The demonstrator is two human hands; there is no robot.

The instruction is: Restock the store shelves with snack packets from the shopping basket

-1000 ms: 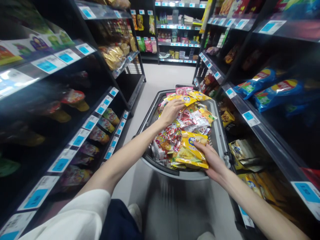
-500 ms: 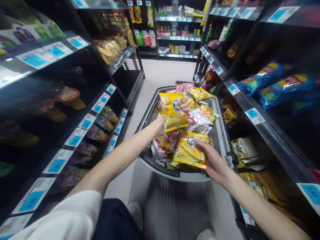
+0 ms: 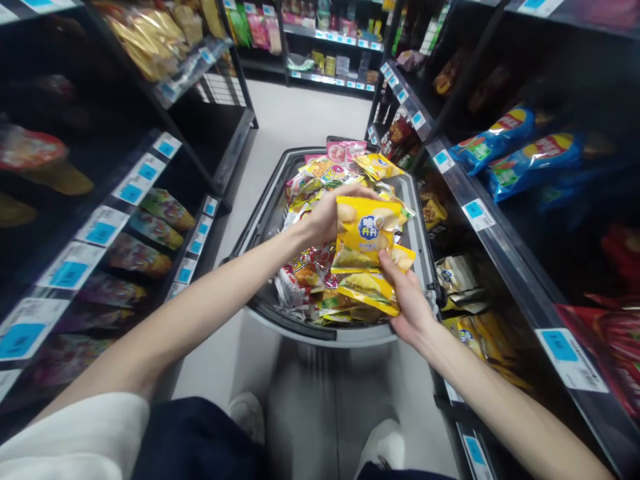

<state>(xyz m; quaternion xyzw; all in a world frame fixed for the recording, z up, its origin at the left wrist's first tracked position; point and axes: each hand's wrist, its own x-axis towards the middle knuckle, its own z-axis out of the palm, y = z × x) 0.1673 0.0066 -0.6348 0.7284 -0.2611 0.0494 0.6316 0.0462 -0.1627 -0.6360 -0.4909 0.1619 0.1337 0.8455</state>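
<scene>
My right hand (image 3: pixel 413 300) grips yellow snack bags in a stack, its thumb pressed on the front of the upper bag. That upper yellow snack bag (image 3: pixel 367 230) faces me with a blue and white logo. A lower yellow snack bag (image 3: pixel 373 290) sticks out beneath it. My left hand (image 3: pixel 327 215) is at the upper bag's left side, its fingers passing behind the top edge and partly hidden. Below both hands stands a grey and black shopping basket (image 3: pixel 320 337), filled with snack packets. Red and white packets (image 3: pixel 303 277) lie at its near left.
Black shelves line both sides. Blue chip bags (image 3: pixel 537 160) lie on the right shelf, and more yellow bags (image 3: pixel 480 340) sit low beside the basket. Small colourful packets (image 3: pixel 140 253) fill the left lower shelf. My white shoes (image 3: pixel 383 447) stand on the grey floor (image 3: pixel 310 107).
The yellow bag in my left hand has come down over the one in my right hand, and my right thumb now presses on it. The view has tilted downward.
</scene>
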